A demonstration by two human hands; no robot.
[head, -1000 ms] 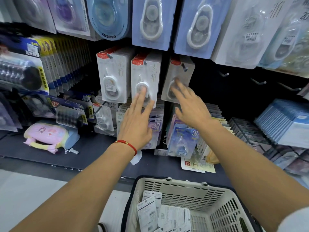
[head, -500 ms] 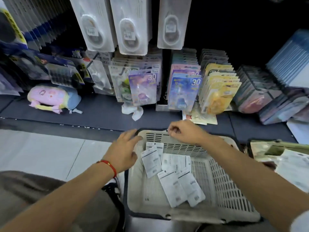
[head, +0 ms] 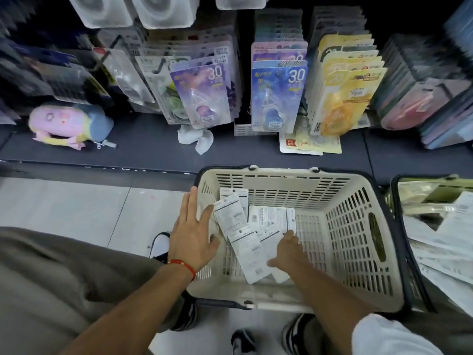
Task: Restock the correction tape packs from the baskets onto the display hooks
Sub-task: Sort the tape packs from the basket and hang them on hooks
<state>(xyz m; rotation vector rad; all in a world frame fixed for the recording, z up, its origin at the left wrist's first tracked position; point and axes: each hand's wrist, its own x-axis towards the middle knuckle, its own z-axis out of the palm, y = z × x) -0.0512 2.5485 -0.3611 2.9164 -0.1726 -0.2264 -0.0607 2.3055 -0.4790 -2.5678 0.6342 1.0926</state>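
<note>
I note my left hand (head: 193,233) spread flat on the basket (head: 358,239) rim, my right hand (head: 288,251) reaching onto the face-down correction tape packs (head: 249,248), grip indeterminate; I advise pinching one pack only.

Pale tiled floor (head: 76,208) (dark shelf (head: 143,149))

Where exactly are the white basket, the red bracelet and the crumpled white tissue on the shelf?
white basket (head: 358,226): head view, on its slotted right wall.
red bracelet (head: 183,265): head view, on the cord across the left wrist.
crumpled white tissue (head: 195,138): head view, on its middle folds.
</note>
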